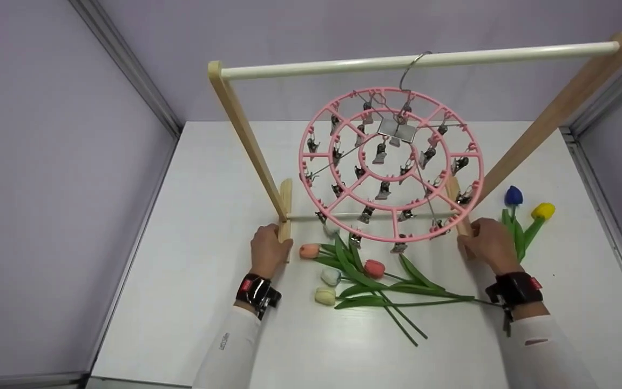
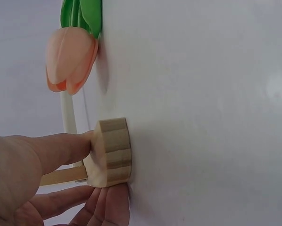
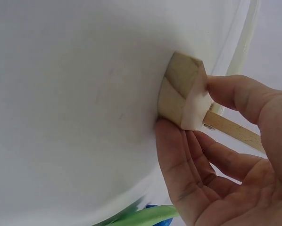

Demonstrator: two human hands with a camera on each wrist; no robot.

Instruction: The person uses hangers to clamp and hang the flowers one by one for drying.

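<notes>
— Where does the wooden rack (image 1: 246, 135) stand?

— Upright on the white tabletop (image 1: 192, 216), toward the back, its two feet flat on the surface. The left foot (image 2: 112, 151) and the right foot (image 3: 182, 89) each end right at a hand.

— And the hands?

— The left hand (image 1: 269, 249) grasps the near end of the left foot: in the left wrist view the thumb lies along one side of the block and the fingers (image 2: 108, 205) curl under the other. The right hand (image 1: 488, 244) grasps the near end of the right foot likewise, thumb on top, fingers (image 3: 178, 160) against the block's side.

— What hangs on the rack?

— A pink round clip hanger (image 1: 392, 165), hooked over the white top rail (image 1: 419, 60), between the two uprights and above the space between the hands. Its metal clips dangle.

— Anything on the tabletop nearby?

— Artificial tulips (image 1: 365, 275) lie between the hands, just in front of the rack's low crossbar; a peach bloom (image 2: 70, 59) is close to the left foot. A blue and a yellow tulip (image 1: 527, 213) lie just right of the right hand.
</notes>
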